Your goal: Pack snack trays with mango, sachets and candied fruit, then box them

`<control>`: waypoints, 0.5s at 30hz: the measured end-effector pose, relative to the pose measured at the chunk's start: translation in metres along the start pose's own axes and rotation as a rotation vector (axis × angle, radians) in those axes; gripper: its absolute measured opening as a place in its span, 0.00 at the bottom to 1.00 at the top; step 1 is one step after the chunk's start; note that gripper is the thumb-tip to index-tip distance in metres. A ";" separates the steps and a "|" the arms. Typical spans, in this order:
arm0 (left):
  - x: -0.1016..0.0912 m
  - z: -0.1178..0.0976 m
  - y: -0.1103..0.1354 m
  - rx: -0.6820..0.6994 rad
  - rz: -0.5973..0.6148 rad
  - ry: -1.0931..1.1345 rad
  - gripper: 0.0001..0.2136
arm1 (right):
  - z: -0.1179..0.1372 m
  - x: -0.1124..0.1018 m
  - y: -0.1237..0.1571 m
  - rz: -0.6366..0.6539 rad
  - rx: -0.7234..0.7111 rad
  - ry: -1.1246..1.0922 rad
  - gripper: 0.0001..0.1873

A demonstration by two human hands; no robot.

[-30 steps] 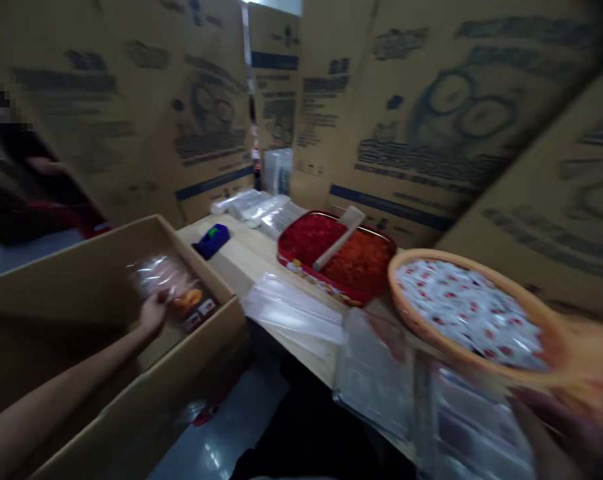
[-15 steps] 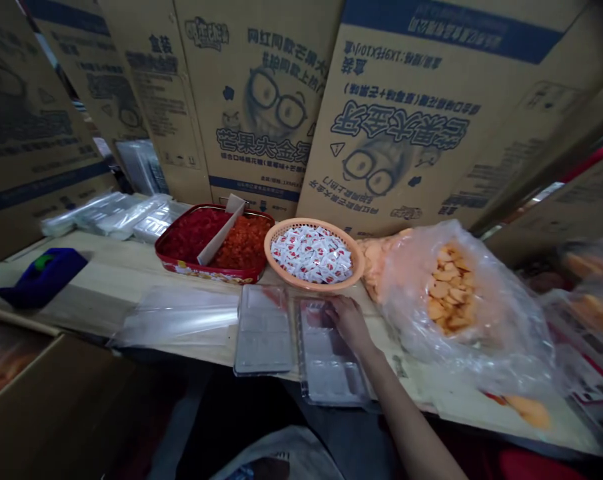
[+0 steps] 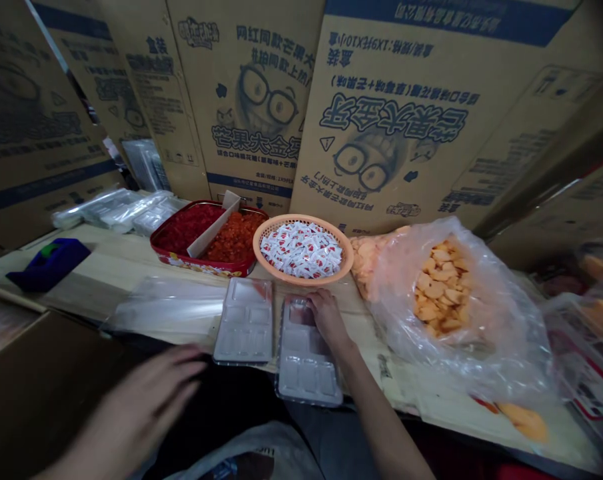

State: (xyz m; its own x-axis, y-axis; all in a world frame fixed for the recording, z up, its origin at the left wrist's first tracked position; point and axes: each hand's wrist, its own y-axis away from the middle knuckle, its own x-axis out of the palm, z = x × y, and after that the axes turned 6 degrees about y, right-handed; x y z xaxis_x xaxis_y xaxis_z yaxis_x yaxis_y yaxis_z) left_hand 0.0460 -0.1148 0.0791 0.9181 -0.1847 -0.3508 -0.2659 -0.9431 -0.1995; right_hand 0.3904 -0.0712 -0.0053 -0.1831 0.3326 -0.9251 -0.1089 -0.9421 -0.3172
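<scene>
My right hand (image 3: 328, 320) is at the far right edge of a clear plastic compartment tray (image 3: 308, 380), its fingers closed on the rim. A second compartment tray (image 3: 245, 330) lies just left of it, apart from both hands. My left hand (image 3: 151, 393), smeared by motion, hovers in front of the table edge at lower left. Its fingers reach out toward the left tray without touching it, and nothing shows in them. Beyond the trays stands an orange basket (image 3: 348, 257) full of small white and red sachets (image 3: 301, 250).
A red tin (image 3: 206, 265) with a divider holds red and orange pieces. At right sits a plastic bag (image 3: 501, 327) of orange pieces. Clear film (image 3: 171, 303), a blue tape dispenser (image 3: 51, 263) and an open carton (image 3: 36, 320) are at left. Cardboard boxes (image 3: 391, 133) wall the back.
My left hand has come into view at lower left. My right hand stays at the right tray's rim. The whole scene has shifted slightly left as the camera turned.
</scene>
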 end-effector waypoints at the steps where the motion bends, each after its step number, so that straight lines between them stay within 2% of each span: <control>1: 0.019 0.004 -0.004 -0.001 0.133 -0.043 0.14 | -0.001 0.001 0.000 -0.014 -0.003 0.001 0.09; 2: 0.041 0.009 -0.007 0.029 0.302 -0.044 0.17 | -0.001 0.002 0.000 -0.027 -0.006 0.003 0.10; 3: 0.064 0.016 -0.008 0.075 0.420 -0.030 0.20 | -0.001 0.002 0.000 -0.035 -0.010 0.005 0.10; 5: 0.106 0.030 -0.007 0.152 0.536 -0.012 0.21 | -0.002 0.004 0.000 -0.049 -0.016 0.008 0.10; 7: 0.133 0.043 -0.005 0.210 0.551 -0.022 0.19 | -0.004 0.004 0.000 -0.063 -0.018 0.013 0.10; 10: 0.143 0.052 -0.004 0.263 0.554 -0.048 0.19 | -0.005 0.005 0.001 -0.084 -0.012 0.023 0.11; 15: 0.132 0.045 -0.008 0.228 0.568 -0.033 0.17 | -0.005 0.005 0.001 -0.188 -0.039 -0.002 0.13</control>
State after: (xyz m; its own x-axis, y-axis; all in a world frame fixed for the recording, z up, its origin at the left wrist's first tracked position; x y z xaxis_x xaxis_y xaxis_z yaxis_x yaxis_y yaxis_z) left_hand 0.1565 -0.1191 -0.0065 0.6060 -0.6292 -0.4868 -0.7705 -0.6163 -0.1625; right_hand 0.3942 -0.0709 -0.0119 -0.1651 0.5033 -0.8482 -0.1032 -0.8641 -0.4927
